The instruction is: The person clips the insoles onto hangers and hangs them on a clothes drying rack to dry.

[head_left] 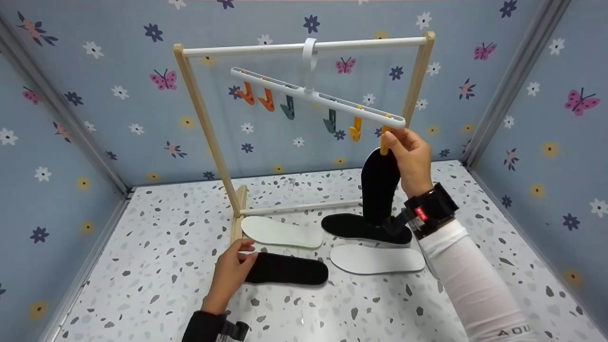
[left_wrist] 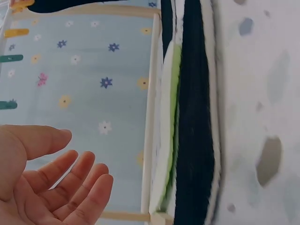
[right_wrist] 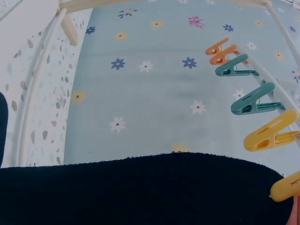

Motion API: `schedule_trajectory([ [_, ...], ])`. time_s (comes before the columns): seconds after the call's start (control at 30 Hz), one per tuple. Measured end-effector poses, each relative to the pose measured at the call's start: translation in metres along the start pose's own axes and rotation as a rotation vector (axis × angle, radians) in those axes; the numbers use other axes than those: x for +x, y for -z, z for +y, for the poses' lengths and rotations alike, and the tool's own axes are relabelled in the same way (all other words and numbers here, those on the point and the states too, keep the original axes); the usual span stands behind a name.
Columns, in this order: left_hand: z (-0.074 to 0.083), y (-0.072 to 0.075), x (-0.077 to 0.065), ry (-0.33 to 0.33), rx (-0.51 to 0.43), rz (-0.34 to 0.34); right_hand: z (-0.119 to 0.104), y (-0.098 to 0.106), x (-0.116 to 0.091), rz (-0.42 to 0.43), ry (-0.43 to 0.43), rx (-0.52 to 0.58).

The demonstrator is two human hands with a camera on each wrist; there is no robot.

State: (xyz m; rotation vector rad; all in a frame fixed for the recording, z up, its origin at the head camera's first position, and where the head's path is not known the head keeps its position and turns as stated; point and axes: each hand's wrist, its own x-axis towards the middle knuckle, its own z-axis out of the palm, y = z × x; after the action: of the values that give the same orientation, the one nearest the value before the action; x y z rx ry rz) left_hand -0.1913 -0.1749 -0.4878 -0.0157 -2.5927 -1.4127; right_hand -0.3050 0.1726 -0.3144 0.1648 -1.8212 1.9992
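My right hand (head_left: 412, 154) pinches the yellow clip (head_left: 384, 141) at the low right end of a white hanger (head_left: 280, 88). From that clip hangs a black insole (head_left: 379, 183), its top edge in the clip's jaws, as the right wrist view shows too. Its lower end overlaps another black insole (head_left: 349, 227) lying on the table. My left hand (head_left: 230, 268), fingers loosely bent and holding nothing, hovers by the end of a black insole (head_left: 289, 270) at the front left.
A pale greenish insole (head_left: 280, 232) and a white insole (head_left: 377, 260) lie on the speckled table (head_left: 156, 285). The wooden rack (head_left: 204, 118) carries the tilted hanger on its white rod (head_left: 256, 49). Another yellow clip (right_wrist: 269, 133), two green and two orange clips hang along it.
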Motion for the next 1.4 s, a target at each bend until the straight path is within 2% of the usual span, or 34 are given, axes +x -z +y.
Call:
schedule_trajectory([
  [0.33, -0.03, 0.016, -0.012, 0.114, 0.102, 0.103, 0.007, -0.003, 0.0, 0.011, 0.017, 0.008],
  [0.63, -0.05, 0.02, -0.017, 0.29, 0.1, 0.116, 0.009, -0.001, 0.0, 0.017, 0.017, 0.004],
  [1.03, -0.06, 0.015, -0.016, 0.26, 0.182, 0.113, 0.017, -0.002, 0.001, 0.021, 0.03, 0.031],
  [1.23, -0.06, 0.012, -0.014, 0.25, 0.208, 0.129, 0.018, 0.001, -0.002, 0.055, 0.044, 0.01],
  [1.4, -0.06, 0.009, -0.012, 0.262, 0.202, 0.133, 0.016, 0.003, -0.007, 0.105, 0.055, 0.072],
])
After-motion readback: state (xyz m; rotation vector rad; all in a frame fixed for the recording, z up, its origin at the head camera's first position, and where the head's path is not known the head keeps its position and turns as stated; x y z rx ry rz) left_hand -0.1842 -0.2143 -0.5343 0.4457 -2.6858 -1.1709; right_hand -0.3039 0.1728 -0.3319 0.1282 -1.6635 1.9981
